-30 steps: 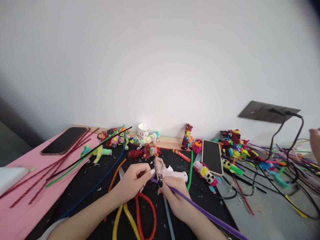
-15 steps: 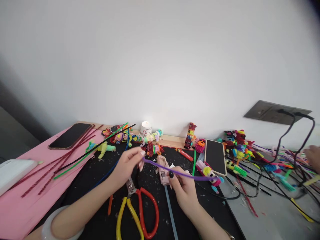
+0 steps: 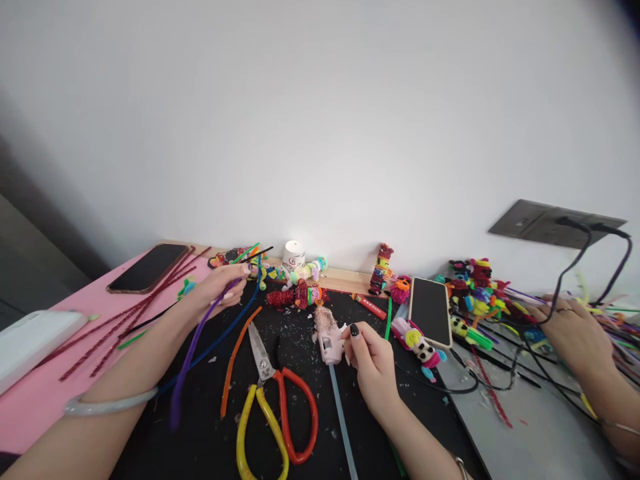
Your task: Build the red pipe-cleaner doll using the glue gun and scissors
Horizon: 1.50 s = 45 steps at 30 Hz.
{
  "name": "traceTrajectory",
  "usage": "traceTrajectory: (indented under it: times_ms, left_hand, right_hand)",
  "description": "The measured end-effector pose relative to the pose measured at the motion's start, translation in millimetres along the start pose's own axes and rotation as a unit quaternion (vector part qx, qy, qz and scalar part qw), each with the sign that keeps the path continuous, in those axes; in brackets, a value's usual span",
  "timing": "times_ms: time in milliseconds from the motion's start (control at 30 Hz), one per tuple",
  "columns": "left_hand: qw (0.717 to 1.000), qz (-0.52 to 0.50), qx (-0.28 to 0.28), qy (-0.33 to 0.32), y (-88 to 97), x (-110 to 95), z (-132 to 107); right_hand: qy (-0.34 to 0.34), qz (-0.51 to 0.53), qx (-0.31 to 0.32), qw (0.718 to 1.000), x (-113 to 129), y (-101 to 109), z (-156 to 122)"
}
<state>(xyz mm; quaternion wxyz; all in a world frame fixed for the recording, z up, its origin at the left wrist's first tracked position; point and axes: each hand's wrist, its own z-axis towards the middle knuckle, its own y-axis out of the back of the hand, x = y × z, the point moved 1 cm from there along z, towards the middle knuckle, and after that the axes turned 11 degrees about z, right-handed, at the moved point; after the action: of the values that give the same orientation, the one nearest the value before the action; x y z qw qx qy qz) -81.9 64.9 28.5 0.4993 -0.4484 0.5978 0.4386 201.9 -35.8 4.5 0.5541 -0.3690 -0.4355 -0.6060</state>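
My left hand (image 3: 220, 288) is out at the left of the black mat (image 3: 200, 427), fingers pinched on a purple pipe cleaner (image 3: 193, 357) that trails down toward me. My right hand (image 3: 371, 357) is at the mat's middle, fingers curled, touching a pink glue gun (image 3: 327, 333) that lies on the mat with a clear glue stick (image 3: 341, 420) at its back. Whether this hand grips anything I cannot make out. Scissors with yellow and red handles (image 3: 277, 407) lie between my arms, beside an orange pipe cleaner (image 3: 235, 360).
Another person's hand (image 3: 575, 330) reaches into a heap of pipe cleaners (image 3: 505, 300) and black cables at the right. Phones lie on a pink sheet (image 3: 149, 267) and near the mat's right edge (image 3: 429, 303). Small pipe-cleaner figures (image 3: 295, 297) and a white roll (image 3: 293, 255) line the wall.
My left hand has drawn the purple pipe cleaner away to the left; my right hand has let go of it and stays by the glue gun. The other person's hand has come further in.
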Motion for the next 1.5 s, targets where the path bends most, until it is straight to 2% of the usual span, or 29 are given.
traceTrajectory:
  times_ms: [67,133,200,267,300,367,433,500,600,700,767,833,933,1000,1067,1133,1200,1233,1367,1500]
  left_hand:
    - [0.991,0.137,0.003,0.003,2.1,4.0,0.9]
    - [0.954,0.298,-0.018,-0.021,0.3,3.5,0.2]
    - [0.887,0.452,-0.064,-0.07,-5.8,-2.9,-3.6]
    - [0.795,0.588,-0.104,-0.11,-17.1,-12.0,-11.1]
    - [0.766,0.624,-0.09,-0.123,-24.8,-15.7,-15.9]
    - [0.728,0.67,-0.017,-0.143,-42.9,-18.9,-26.3]
    - [0.7,0.701,0.046,-0.127,-60.7,-15.5,-35.9]
    - [0.671,0.728,0.084,-0.111,-75.4,-8.1,-42.9]
    - [0.654,0.741,0.102,-0.115,-88.3,1.8,-48.0]
    - [0.67,0.724,0.107,-0.127,-90.9,3.0,-48.4]
    - [0.701,0.695,0.087,-0.139,-89.0,-1.8,-47.1]
    - [0.748,0.643,0.045,-0.157,-86.2,-9.2,-45.3]
    - [0.835,0.517,-0.026,-0.187,-83.9,-18.4,-43.9]
    - [0.884,0.423,-0.035,-0.196,-86.3,-19.8,-44.9]
    - [0.914,0.354,-0.008,-0.196,-92.8,-16.8,-47.7]
    - [0.922,0.324,0.007,-0.21,-101.6,-11.3,-51.5]
    - [0.919,0.318,0.019,-0.233,-110.9,-5.1,-55.3]
    - [0.919,0.312,0.031,-0.239,-115.1,-2.1,-56.9]
    - [0.932,0.278,0.021,-0.232,-123.7,4.3,-60.3]
    - [0.963,0.201,-0.01,-0.178,-121.0,2.9,-58.6]
  right_hand:
    - [-0.002,0.004,-0.004,1.0,-1.0,0.5,0.4]
    - [-0.001,0.006,-0.009,1.0,-1.5,1.0,0.8]
    - [0.002,0.004,-0.013,1.0,-1.3,1.3,0.9]
    - [0.006,0.001,-0.016,1.0,-0.8,1.4,1.0]
    - [0.007,-0.001,-0.016,1.0,-0.6,1.4,1.0]
    - [0.007,-0.006,-0.013,1.0,-0.4,1.5,1.1]
    - [0.01,-0.013,-0.01,1.0,-0.5,1.6,1.0]
    - [0.014,-0.02,-0.008,1.0,-0.4,1.9,0.7]
    - [0.018,-0.039,-0.001,0.999,0.7,2.2,0.1]
    - [0.021,-0.057,0.005,0.998,1.6,2.2,0.2]
    - [0.024,-0.062,0.003,0.998,1.5,2.1,0.4]
    - [0.025,-0.063,0.0,0.998,1.2,1.9,0.3]
    - [0.021,-0.063,0.007,0.998,2.0,1.2,-0.9]
    - [0.025,-0.068,0.027,0.997,4.2,-0.3,-2.3]
    - [0.036,-0.071,0.067,0.995,7.2,-3.2,-3.9]
    - [0.047,-0.073,0.119,0.989,9.8,-7.8,-5.6]
    - [0.052,-0.081,0.155,0.983,10.9,-13.0,-6.8]
    - [0.053,-0.088,0.161,0.982,11.1,-15.5,-7.3]
    - [0.059,-0.099,0.145,0.983,11.0,-23.3,-9.1]
    - [0.043,-0.083,0.159,0.983,12.0,-27.2,-12.4]
